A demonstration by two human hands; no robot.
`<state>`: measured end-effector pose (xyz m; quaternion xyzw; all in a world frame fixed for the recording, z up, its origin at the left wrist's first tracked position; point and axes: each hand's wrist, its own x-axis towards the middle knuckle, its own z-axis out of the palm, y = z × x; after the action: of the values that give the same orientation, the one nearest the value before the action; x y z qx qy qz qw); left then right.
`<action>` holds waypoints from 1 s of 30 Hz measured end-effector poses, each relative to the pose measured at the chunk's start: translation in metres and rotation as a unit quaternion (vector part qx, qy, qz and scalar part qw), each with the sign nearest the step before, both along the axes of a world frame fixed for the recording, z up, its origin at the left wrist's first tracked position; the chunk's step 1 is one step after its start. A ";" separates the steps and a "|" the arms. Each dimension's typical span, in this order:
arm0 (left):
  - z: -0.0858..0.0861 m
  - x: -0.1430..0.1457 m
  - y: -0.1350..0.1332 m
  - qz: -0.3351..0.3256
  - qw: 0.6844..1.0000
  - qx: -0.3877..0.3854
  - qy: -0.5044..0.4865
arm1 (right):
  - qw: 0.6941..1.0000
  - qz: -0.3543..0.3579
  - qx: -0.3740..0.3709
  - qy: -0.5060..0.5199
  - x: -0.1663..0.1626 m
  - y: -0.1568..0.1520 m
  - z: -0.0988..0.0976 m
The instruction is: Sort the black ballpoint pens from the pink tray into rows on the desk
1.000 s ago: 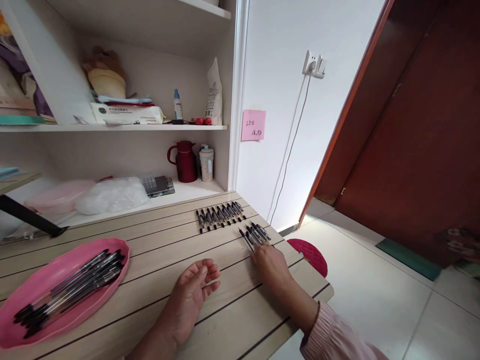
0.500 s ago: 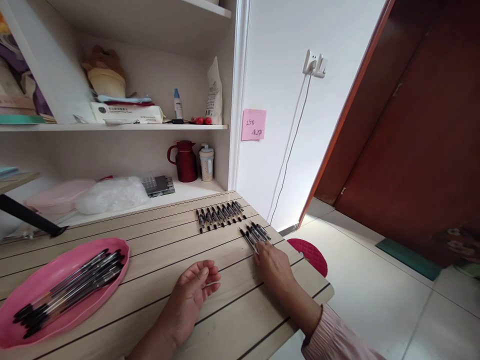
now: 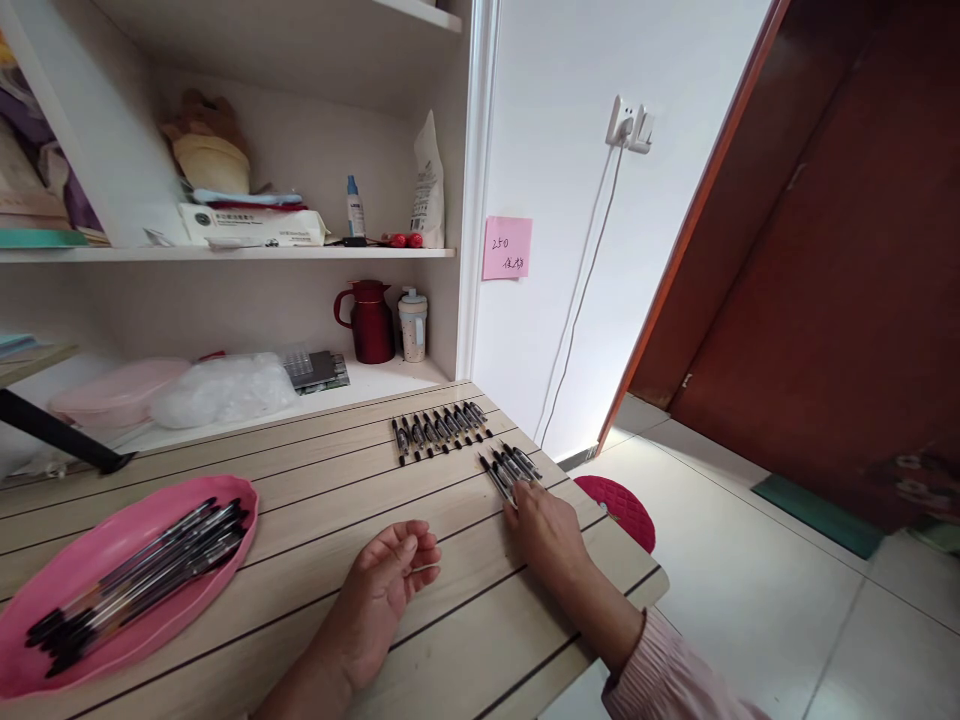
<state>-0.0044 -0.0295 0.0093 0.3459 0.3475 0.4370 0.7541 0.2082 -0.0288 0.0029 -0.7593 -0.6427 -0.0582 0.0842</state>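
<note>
My right hand [image 3: 551,530] rests palm down at the near ends of a small group of black and clear pens [image 3: 507,465] by the table's right edge. Its fingers are bent onto a pen there, though the fingertips are partly hidden. My left hand [image 3: 390,580] lies on its side on the table, loosely curled with the fingers a little apart and nothing in it. Behind the pens stand several short dark parts in a row [image 3: 439,432], lying side by side like pen pieces. At the left, a pink dish [image 3: 251,500] holds a pile of black-capped pens [image 3: 150,575].
The wooden table [image 3: 315,520] meets a white shelf unit [image 3: 360,254] at the back. On it stand a dark red jug [image 3: 373,325] and a cup [image 3: 413,328]. A black bar [image 3: 60,430] slants in from the left. Beyond the right edge is a red round seat [image 3: 619,508].
Almost nothing differs. My right hand has shifted very slightly at the pens, while my left hand stays where it was.
</note>
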 end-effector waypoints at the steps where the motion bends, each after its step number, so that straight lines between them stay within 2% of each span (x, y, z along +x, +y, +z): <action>1: 0.000 0.000 0.000 0.000 1.000 0.000 0.000 | 1.000 -0.003 0.002 0.004 0.000 0.000 0.001; 30: 0.002 0.000 -0.001 -0.009 1.000 0.000 0.003 | 0.999 -0.042 -0.018 0.015 0.003 -0.006 0.006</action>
<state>-0.0045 -0.0302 0.0113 0.3499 0.3464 0.4292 0.7572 0.2108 -0.0352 0.0092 -0.7878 -0.6098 -0.0386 0.0775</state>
